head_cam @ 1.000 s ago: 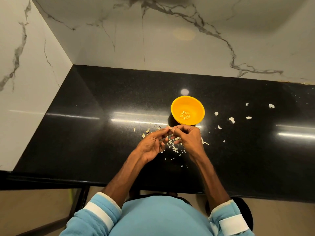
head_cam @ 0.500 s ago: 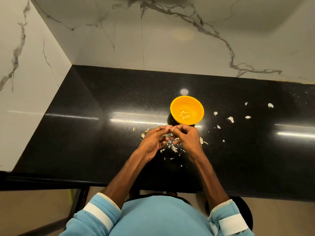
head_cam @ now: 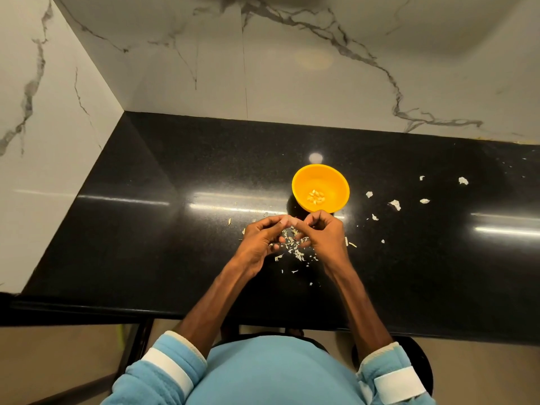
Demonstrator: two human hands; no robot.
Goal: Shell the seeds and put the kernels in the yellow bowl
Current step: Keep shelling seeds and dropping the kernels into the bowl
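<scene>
Warm overhead light strikes the polished black table, which throws back long white streaks of glare on either side and one round hot spot just behind the yellow bowl. The bowl drops a small dark shadow on its near side. The marble wall is evenly lit, darkening at the top edge. The wide lens bows the table's edges and the wall seams. Where the left hand and right hand pinch a seed, detail goes soft; the floor below lies dim.
</scene>
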